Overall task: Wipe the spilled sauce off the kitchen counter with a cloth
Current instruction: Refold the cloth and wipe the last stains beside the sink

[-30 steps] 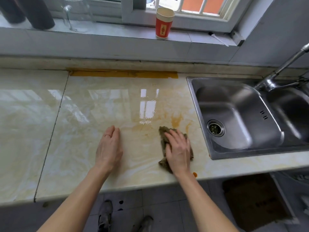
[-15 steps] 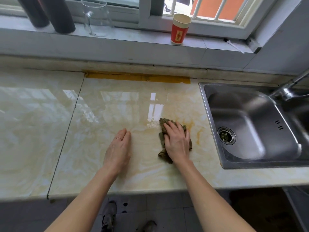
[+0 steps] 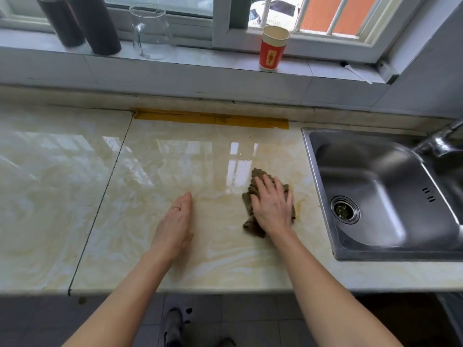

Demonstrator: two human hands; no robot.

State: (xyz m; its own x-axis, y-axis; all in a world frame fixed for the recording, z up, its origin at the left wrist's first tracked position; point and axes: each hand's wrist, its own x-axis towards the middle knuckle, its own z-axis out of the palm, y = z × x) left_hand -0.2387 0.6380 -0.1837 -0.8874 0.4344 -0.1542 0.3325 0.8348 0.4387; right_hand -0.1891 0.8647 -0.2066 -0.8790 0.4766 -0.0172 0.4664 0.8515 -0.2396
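Observation:
My right hand (image 3: 271,205) presses flat on a crumpled brown-green cloth (image 3: 255,182) on the glossy marble counter (image 3: 175,166). Parts of the cloth stick out beyond my fingertips and near my wrist. An orange sauce streak (image 3: 299,205) shows just right of the cloth, between it and the sink. Faint orange smears (image 3: 220,197) lie left of the cloth. My left hand (image 3: 175,225) rests flat on the counter, fingers together, holding nothing, a ring on one finger.
A steel sink (image 3: 380,194) with a drain strainer sits at the right, its tap (image 3: 441,141) behind. Yellow tape (image 3: 213,119) runs along the back edge. On the window sill stand a red paper cup (image 3: 273,50), a glass jug (image 3: 150,31) and two dark bottles (image 3: 82,21).
My right hand has slid the cloth away from me over the sauce patch, so much of the orange stain is gone. My left hand stays flat on the counter.

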